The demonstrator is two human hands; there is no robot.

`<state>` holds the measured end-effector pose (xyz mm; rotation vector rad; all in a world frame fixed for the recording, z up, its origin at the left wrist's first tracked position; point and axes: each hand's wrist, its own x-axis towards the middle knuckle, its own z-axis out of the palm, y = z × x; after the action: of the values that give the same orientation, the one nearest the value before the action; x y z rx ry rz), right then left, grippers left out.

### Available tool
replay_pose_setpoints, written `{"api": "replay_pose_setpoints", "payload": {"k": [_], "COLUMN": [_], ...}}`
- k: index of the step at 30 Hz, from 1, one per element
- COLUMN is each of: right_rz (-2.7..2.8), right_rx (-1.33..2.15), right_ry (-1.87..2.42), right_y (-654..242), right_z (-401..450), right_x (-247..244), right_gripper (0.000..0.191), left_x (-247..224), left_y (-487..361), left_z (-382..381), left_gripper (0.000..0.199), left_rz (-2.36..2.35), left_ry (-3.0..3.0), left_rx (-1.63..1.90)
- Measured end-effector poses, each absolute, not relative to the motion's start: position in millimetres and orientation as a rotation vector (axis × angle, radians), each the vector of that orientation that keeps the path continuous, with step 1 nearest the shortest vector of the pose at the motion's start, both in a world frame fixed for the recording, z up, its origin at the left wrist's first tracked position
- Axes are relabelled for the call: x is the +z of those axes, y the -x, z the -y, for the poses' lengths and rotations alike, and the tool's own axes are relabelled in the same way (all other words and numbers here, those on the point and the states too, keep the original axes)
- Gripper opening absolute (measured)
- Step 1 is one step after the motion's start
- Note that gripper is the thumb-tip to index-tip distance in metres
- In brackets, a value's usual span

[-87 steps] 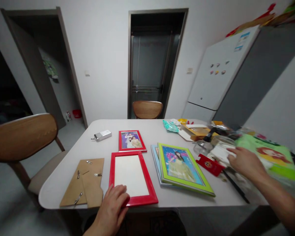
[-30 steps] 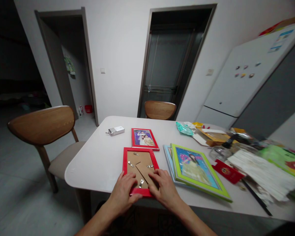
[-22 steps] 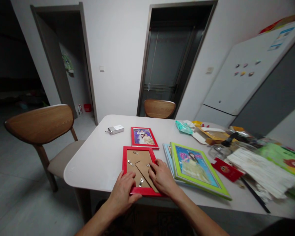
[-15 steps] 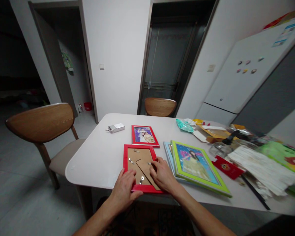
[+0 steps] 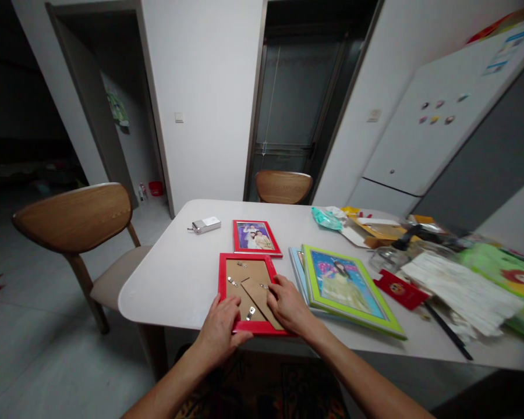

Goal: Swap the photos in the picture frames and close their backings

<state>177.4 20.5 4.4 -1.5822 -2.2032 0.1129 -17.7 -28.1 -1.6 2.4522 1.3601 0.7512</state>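
A red picture frame (image 5: 223, 273) lies face down at the near table edge, its brown backing board (image 5: 240, 297) up. Small metal clips (image 5: 250, 313) sit on the board, and a flap-like stand is part of it. My left hand (image 5: 220, 326) grips the frame's lower left corner, fingers over the side and thumb by the bottom rim. On the right side, my right hand (image 5: 288, 302) has its fingers curled over the rim, the fingertips beside a right-hand clip (image 5: 264, 286). Just beyond lies a second red picture frame (image 5: 257, 254), photo side up.
A green picture frame (image 5: 353, 325) rests on a light blue frame (image 5: 295, 265) to the right. Farther right are a red packet (image 5: 400, 290), white paper towels (image 5: 463, 294), a black strip (image 5: 452, 334) and wrappings. A silver box (image 5: 206, 225) lies back left; wooden chairs (image 5: 76, 218) flank the table.
The view has shifted slightly, so the things on the table appear a little higher. Both hands stay on the red frame, with the right fingers barely moved beside the clip.
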Motion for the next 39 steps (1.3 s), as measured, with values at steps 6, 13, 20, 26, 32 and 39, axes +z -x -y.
{"api": "replay_pose_setpoints", "payload": {"k": [6,13,20,26,32,39], "right_rz": [2.327,2.317,2.010,1.911,1.858,2.109], "right_rx": [0.095,0.152,0.377,0.501,0.569,0.266], "right_ry": [1.587,1.673,1.772,1.809,1.817,1.447], "right_y": [-178.3,-183.4,-188.7,-189.3,-192.3,-172.3], "right_z": [-14.9,-30.0,-51.2,-57.8,-58.9,-11.2], "right_x": [8.6,11.4,9.2,-1.9,-1.9,14.5], "right_gripper": [0.030,0.028,0.014,0.012,0.011,0.018], "left_x": [2.3,0.0,4.0,3.2,4.1,2.3], "left_y": [18.0,19.2,19.0,18.3,18.4,20.8], "left_z": [28.7,27.6,28.1,28.9,29.3,29.6], "left_gripper": [0.024,0.026,0.025,0.024,0.024,0.025], "left_rz": [-1.360,-1.332,-1.343,-1.358,-1.357,-1.321], "left_ry": [-2.412,-2.412,-2.394,-2.372,-2.367,-2.376], "left_rx": [0.726,0.778,0.744,0.743,0.762,0.771]}}
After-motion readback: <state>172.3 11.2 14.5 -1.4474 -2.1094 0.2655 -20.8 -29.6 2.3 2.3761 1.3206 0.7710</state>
